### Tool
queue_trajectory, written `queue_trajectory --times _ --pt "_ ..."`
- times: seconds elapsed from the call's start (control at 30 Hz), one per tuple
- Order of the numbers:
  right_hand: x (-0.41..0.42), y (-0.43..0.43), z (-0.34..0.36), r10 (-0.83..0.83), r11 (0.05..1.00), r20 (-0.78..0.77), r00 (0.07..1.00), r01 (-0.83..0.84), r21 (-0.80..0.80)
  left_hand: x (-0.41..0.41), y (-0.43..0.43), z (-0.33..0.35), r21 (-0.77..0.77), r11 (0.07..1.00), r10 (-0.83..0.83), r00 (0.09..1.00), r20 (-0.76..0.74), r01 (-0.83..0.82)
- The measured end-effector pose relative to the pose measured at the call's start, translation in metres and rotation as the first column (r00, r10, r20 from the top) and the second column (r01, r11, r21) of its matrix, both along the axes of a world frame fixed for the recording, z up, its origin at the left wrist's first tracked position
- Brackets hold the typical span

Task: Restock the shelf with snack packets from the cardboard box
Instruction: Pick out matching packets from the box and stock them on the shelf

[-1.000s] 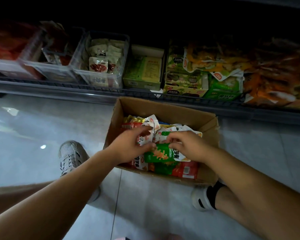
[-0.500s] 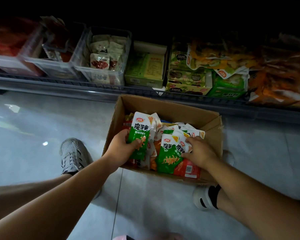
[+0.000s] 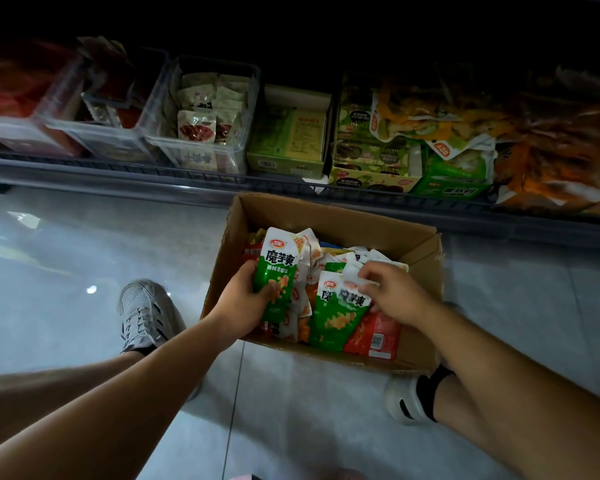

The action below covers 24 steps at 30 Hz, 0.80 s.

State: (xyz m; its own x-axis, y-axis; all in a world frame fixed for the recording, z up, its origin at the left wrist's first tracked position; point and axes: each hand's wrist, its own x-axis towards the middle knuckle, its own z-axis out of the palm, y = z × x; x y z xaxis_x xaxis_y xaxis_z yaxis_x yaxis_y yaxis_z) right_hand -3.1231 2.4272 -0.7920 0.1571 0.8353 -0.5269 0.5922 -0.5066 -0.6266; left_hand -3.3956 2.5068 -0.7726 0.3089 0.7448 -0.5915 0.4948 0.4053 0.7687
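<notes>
Since a second ago the hands have been moving apart: then they were meeting on one green packet in the middle of the box, and now each is holding its own.

On the far left a grey lace-up shoe (image 3: 142,313) is standing on the pale tiled floor (image 3: 66,254). Behind it, the shelf (image 3: 118,171) is carrying clear plastic bins; one bin (image 3: 243,98) is holding small white sachets (image 3: 196,128) with a red picture, their print too small to read.

The left hand (image 3: 243,306) is gripping a green packet (image 3: 278,271) upright at the left side of the cardboard box (image 3: 326,216), fingers curled across its lower half. The packet is showing a red oval logo on a white top and the large characters 魔芋爽.

The box is sitting on the floor just before the shelf, heaped with more packets.

The right hand (image 3: 395,292) is pinching the white top edge of a second green packet (image 3: 340,317), which is tilting and bearing the same 魔芋爽 lettering, with another like it overlapping behind. Just beside it a red packet (image 3: 374,332) is lying with a barcode facing up.

Farther right on the shelf are a green carton (image 3: 288,140), an open display carton (image 3: 371,157) and orange bags (image 3: 551,150), their labels unreadable. A white shoe (image 3: 400,396) is showing below the box.
</notes>
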Motion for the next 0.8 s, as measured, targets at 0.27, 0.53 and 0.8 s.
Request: queue_trajectory --times 0.27,0.53,0.8 --pt "-0.029 0.043 0.070 -0.058 0.987 -0.210 0.976 0.087 0.133 0.008 -0.005 0.013 -0.201 0.980 0.060 0.967 0.248 -0.009" --pt "-0.038 0.036 0.039 -0.201 0.970 -0.276 0.940 0.229 0.075 0.008 -0.006 0.006 -0.168 0.981 0.124 0.975 0.183 -0.093" --pt "-0.020 0.003 -0.025 0.085 0.992 0.252 0.964 -0.057 -0.114 -0.001 -0.002 -0.005 -0.132 0.970 0.217 0.972 0.093 -0.204"
